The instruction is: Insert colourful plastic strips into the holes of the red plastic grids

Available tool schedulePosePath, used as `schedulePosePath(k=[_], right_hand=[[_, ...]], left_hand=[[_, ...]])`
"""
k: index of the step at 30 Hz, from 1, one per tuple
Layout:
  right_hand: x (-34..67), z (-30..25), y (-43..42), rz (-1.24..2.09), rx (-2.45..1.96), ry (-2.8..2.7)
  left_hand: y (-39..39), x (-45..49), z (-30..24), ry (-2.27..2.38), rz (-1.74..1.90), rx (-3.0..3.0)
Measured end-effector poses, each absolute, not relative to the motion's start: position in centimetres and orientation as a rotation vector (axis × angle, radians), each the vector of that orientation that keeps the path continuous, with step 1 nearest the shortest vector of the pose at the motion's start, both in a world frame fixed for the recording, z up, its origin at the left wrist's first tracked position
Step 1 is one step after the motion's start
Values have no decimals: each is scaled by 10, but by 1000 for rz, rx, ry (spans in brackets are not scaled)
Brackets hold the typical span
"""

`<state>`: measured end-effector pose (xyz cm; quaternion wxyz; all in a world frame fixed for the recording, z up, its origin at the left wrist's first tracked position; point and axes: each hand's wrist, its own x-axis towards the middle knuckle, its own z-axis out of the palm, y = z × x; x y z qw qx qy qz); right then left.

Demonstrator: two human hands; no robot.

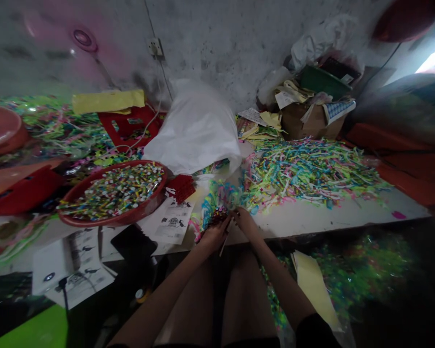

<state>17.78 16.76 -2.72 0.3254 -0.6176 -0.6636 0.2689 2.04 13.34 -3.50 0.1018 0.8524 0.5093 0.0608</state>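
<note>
My left hand (217, 237) and my right hand (243, 221) meet at the table's front edge, fingertips almost touching. Both have their fingers drawn together. A thin pale stick (222, 248) slants down between them; which hand grips it is unclear. Just beyond my fingers lies a bundle of blue, green and pink strips (223, 191), partly under what looks like clear plastic. Dark red shiny bits (217, 216) sit against my left fingers. What exactly is pinched at the fingertips is too dark and small to make out.
A red basin (148, 210) of small colourful pieces stands left, beside a red block-like stack (181, 188) and printed sheets (172, 227). A white sack (203, 125) stands behind. Loose colourful strips (311, 169) are heaped right, before a cardboard box (308, 121). A pink fan (83, 39) is back left.
</note>
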Motion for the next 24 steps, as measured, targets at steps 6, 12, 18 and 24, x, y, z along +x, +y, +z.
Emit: schedulePosePath(k=[6,12,18,24], right_hand=[[180,-22,173,864,-1660,-1654],[195,-27,167,1026,-1590,-1555],[213,-29,159,862,-1591,-1744],[190,-24,177,683,-1666,-1885]], left_hand=[[132,24,-28,1536,162,2588],[125,35,-27,1512,72,2693],[117,47,-29,1510,79,2672],[125,28,-24,1471,169,2559]])
